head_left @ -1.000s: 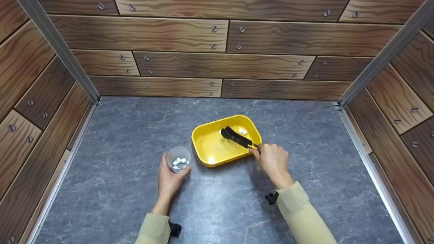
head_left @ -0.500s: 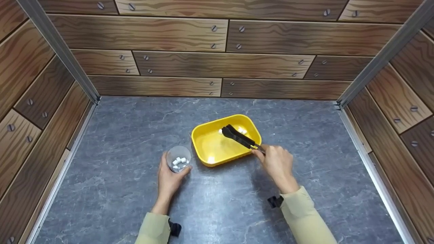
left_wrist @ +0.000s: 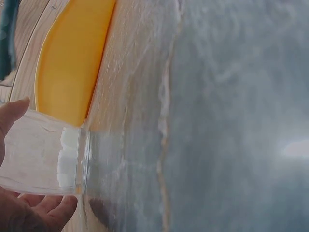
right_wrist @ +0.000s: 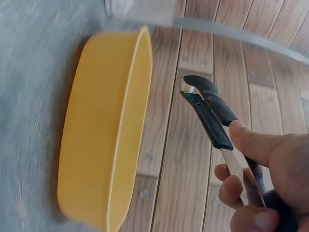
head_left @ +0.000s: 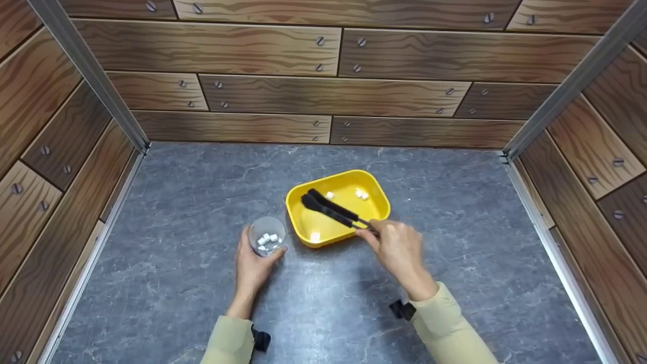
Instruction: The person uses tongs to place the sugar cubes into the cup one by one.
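My right hand (head_left: 402, 250) grips black-tipped tongs (head_left: 331, 211), which slant over the yellow tray (head_left: 323, 227). A small white piece (right_wrist: 188, 88) sits between the tong tips in the right wrist view; the head view hides it. Still lying in the tray are a few more white pieces (head_left: 362, 194). To the left of the tray, my left hand (head_left: 254, 270) holds a clear cup (head_left: 267, 225), thumb on one side and fingers on the other. Several white pieces (left_wrist: 67, 162) rest on the cup's bottom, which stands on the floor surface.
The grey marbled surface (head_left: 167, 242) spreads around the tray and cup. Wood-patterned panels (head_left: 263, 96) wall it in at the back and both sides, with metal corner posts (head_left: 93, 76) where they meet.
The tongs have risen from the tray's far part and swung left toward the cup, with my right hand shifting left. My left hand and the cup stay where they were.
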### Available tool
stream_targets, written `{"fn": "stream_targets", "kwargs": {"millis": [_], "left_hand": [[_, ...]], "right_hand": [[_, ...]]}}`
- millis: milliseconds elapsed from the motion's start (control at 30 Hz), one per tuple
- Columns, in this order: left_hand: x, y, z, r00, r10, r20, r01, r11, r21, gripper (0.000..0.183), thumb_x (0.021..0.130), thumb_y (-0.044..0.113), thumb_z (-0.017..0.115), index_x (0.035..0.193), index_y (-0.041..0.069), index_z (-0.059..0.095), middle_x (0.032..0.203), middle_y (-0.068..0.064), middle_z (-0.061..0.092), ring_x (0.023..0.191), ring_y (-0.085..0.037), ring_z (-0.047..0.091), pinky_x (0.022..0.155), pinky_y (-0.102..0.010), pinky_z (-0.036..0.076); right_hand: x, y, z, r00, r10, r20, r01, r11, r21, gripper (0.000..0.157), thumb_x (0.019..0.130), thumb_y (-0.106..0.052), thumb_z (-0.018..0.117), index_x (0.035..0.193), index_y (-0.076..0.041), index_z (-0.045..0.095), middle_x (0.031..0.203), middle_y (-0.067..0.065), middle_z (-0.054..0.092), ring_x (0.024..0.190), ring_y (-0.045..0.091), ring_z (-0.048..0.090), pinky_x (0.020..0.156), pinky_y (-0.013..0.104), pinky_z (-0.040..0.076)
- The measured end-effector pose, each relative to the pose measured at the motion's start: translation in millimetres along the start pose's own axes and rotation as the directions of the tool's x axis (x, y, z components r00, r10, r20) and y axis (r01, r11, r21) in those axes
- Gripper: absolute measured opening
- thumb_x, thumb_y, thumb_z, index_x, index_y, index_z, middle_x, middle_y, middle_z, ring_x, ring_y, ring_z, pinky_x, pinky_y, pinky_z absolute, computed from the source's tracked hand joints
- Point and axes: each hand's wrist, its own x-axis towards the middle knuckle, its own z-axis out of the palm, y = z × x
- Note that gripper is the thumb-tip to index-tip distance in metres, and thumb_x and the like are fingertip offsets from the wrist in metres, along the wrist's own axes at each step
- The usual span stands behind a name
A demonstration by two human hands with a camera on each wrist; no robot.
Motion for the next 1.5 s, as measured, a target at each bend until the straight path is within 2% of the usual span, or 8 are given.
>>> {"fn": "stream_targets", "kwargs": {"millis": [167, 300, 400, 600, 900, 1233, 1500], "left_hand": [[0.5, -0.2, 0.2, 0.999, 0.028, -0.016, -0.028, 1.000, 0.003, 0.101, 0.066, 0.024, 0.092, 0.144, -0.005, 0.036, 0.139, -0.029, 0.046, 0.128, -0.043, 0.044, 0.106, -0.051, 0.036], [0.6, -0.7, 0.7, 0.998, 0.051, -0.031, -0.052, 0.999, -0.003, 0.100, 0.064, 0.022, 0.093, 0.143, -0.006, 0.038, 0.137, -0.029, 0.048, 0.126, -0.043, 0.046, 0.106, -0.051, 0.037], [1.1, -1.4, 1.3, 0.998, 0.062, -0.034, -0.062, 0.998, -0.009, 0.099, 0.064, 0.022, 0.093, 0.142, -0.006, 0.039, 0.136, -0.028, 0.049, 0.125, -0.042, 0.047, 0.105, -0.051, 0.038], [1.0, -0.3, 0.6, 0.999, 0.047, -0.021, -0.047, 0.999, -0.017, 0.099, 0.065, 0.023, 0.092, 0.144, -0.004, 0.038, 0.138, -0.026, 0.048, 0.126, -0.040, 0.047, 0.106, -0.049, 0.037], [0.6, 0.0, -0.2, 1.000, 0.020, -0.004, -0.021, 1.000, -0.023, 0.102, 0.066, 0.024, 0.092, 0.146, -0.004, 0.035, 0.142, -0.027, 0.043, 0.129, -0.041, 0.043, 0.107, -0.050, 0.036], [1.1, 2.3, -3.7, 1.000, -0.016, 0.015, 0.016, 1.000, 0.015, 0.102, 0.065, 0.025, 0.092, 0.145, -0.003, 0.036, 0.140, -0.027, 0.045, 0.128, -0.042, 0.044, 0.106, -0.053, 0.037], [6.6, 4.6, -9.7, 0.998, 0.008, 0.058, -0.009, 1.000, 0.017, 0.099, 0.061, 0.025, 0.094, 0.140, 0.000, 0.040, 0.136, -0.025, 0.049, 0.125, -0.040, 0.047, 0.105, -0.052, 0.039]], "right_hand": [[-3.4, -16.3, 4.6, 0.996, -0.090, -0.010, 0.090, 0.996, 0.028, 0.034, 0.084, -0.046, 0.073, 0.078, -0.012, 0.073, 0.057, -0.004, 0.056, 0.044, 0.008, 0.039, 0.036, 0.023, 0.029], [-5.0, -25.2, 7.2, 0.992, -0.124, -0.003, 0.124, 0.992, 0.022, 0.038, 0.086, -0.049, 0.069, 0.069, -0.017, 0.061, 0.054, -0.008, 0.043, 0.044, 0.007, 0.033, 0.036, 0.022, 0.024], [-6.1, -30.7, 9.2, 0.989, -0.145, -0.015, 0.145, 0.989, 0.023, 0.039, 0.085, -0.048, 0.070, 0.068, -0.018, 0.054, 0.054, -0.009, 0.038, 0.044, 0.008, 0.032, 0.036, 0.023, 0.022], [-8.5, -39.4, 14.6, 0.983, -0.183, -0.025, 0.183, 0.983, 0.017, 0.039, 0.087, -0.052, 0.065, 0.073, -0.016, 0.060, 0.056, -0.008, 0.042, 0.044, 0.009, 0.036, 0.036, 0.022, 0.024], [-7.4, -36.0, 13.5, 0.996, -0.092, 0.010, 0.092, 0.994, 0.059, 0.033, 0.085, -0.046, 0.074, 0.081, -0.013, 0.069, 0.063, -0.004, 0.057, 0.048, 0.010, 0.045, 0.038, 0.025, 0.034], [-5.8, -14.1, 9.6, 0.999, 0.022, 0.024, -0.023, 0.999, 0.028, 0.037, 0.084, -0.048, 0.074, 0.079, -0.012, 0.071, 0.064, -0.001, 0.060, 0.047, 0.011, 0.043, 0.039, 0.027, 0.035], [-5.2, 4.8, 11.4, 0.995, 0.089, 0.032, -0.089, 0.996, -0.002, 0.038, 0.082, -0.046, 0.077, 0.079, -0.008, 0.071, 0.064, 0.001, 0.060, 0.046, 0.013, 0.044, 0.039, 0.029, 0.036]]}}
